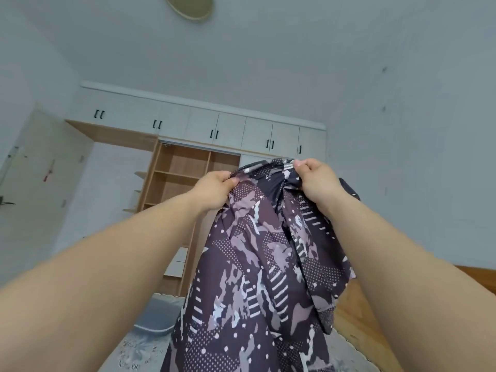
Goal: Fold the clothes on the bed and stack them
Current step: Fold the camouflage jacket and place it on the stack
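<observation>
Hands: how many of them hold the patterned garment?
2. The left hand grips the patterned garment's upper left edge; the right hand grips its top, to the right.

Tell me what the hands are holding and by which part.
Both hands hold up one dark patterned garment by its top edge: the left hand pinches the upper left corner, the right hand grips the bunched upper right part.

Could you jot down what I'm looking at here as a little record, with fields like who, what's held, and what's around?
Doer: a person with bare arms
Left hand: grips the patterned garment at its top edge
Right hand: grips the same top edge, fingers curled
Garment: dark with pale camouflage and dots, held up, hanging down
Below: grey bedding
Behind: wardrobe with open shelves, white cabinets above
</observation>
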